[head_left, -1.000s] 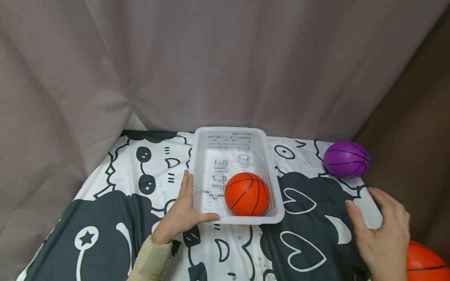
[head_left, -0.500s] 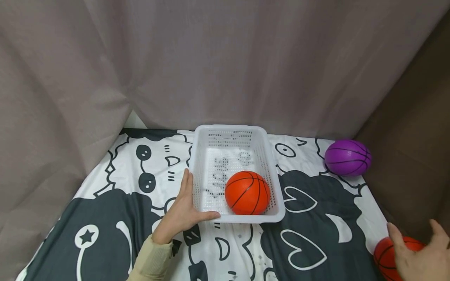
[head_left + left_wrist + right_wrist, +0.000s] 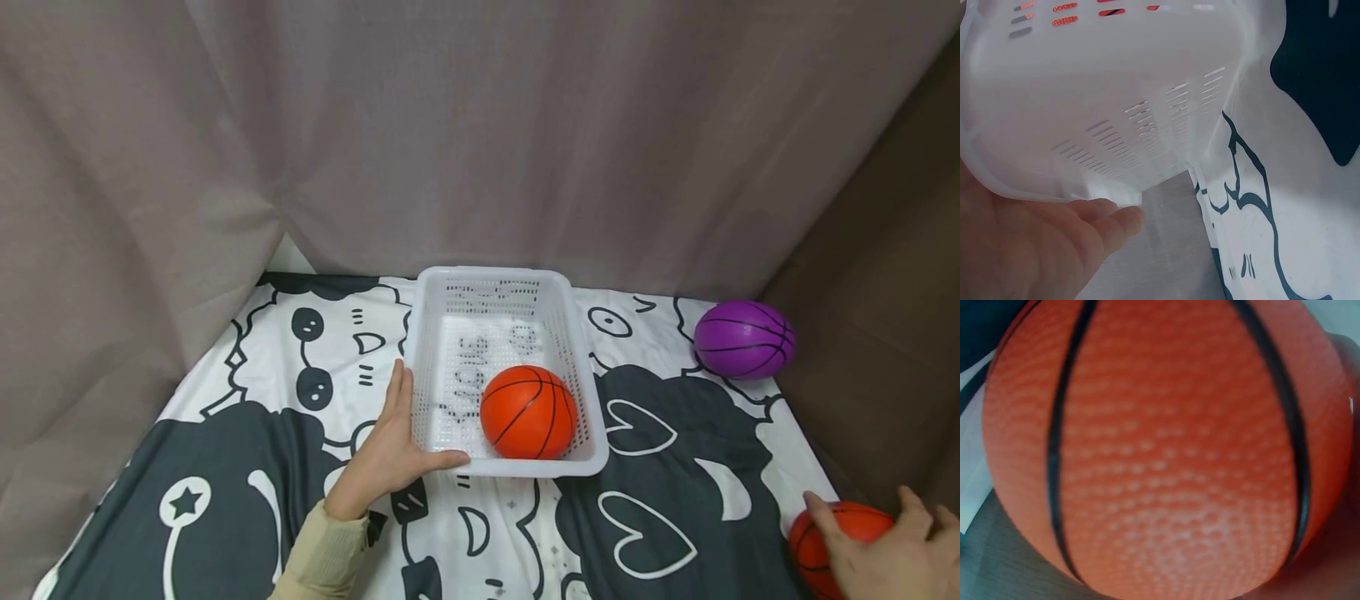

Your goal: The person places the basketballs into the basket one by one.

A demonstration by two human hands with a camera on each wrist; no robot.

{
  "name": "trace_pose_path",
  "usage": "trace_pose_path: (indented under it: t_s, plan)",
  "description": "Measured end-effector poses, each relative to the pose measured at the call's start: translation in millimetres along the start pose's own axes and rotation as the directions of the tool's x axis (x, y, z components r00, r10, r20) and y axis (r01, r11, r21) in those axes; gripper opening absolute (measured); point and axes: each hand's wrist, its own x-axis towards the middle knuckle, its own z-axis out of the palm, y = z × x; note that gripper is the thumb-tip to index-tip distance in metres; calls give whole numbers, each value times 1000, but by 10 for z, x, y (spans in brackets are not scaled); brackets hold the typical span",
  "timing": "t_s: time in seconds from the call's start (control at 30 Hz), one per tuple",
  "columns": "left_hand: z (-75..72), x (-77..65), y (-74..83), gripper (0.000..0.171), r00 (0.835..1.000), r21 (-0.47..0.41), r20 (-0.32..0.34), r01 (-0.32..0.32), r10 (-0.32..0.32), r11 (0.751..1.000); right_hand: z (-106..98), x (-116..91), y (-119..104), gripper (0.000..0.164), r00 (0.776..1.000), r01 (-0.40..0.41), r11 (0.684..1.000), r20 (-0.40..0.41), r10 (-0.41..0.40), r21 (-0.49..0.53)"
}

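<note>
A white perforated plastic basket (image 3: 420,367) rests on the patterned cloth, with an orange toy basketball (image 3: 528,412) in its near right part. My left hand (image 3: 386,467) holds the near left corner, thumb on the front rim and fingers along the left side. In the left wrist view, fingers (image 3: 1113,228) touch the outer edge of the basket (image 3: 1041,112). At the lower right, my right hand (image 3: 892,550) grips a second orange basketball (image 3: 813,546), its thumb at the ball's left. This ball (image 3: 1172,444) fills most of the right wrist view.
A purple toy basketball (image 3: 744,340) lies at the far right of the black-and-white cartoon cloth (image 3: 225,483). Grey-brown curtain fabric (image 3: 480,133) hangs behind, and darker fabric (image 3: 877,358) borders the right side.
My right hand has moved right and down from beside the second orange basketball onto it, and that ball has shifted left. My left hand and the basket stay almost still.
</note>
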Motion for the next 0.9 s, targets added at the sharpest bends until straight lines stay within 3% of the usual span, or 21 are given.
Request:
trace_pose_path:
  t_s: [0.13, 0.6, 0.9]
  plan:
    - [-6, 5, -2, 143, 1000, 0, 3, -3, 3, 1000, 39, 19, 33, 87, 1000, -30, 999, 9, 30, -29]
    - [5, 0, -4, 144, 1000, -29, -8, 12, -13, 1000, 44, 58, 90, 95, 982, -59, 982, 168, 89, -179]
    - [13, -2, -16, 142, 1000, -19, -2, 17, -17, 1000, 31, 26, 18, 87, 981, -109, 981, 140, 132, -161]
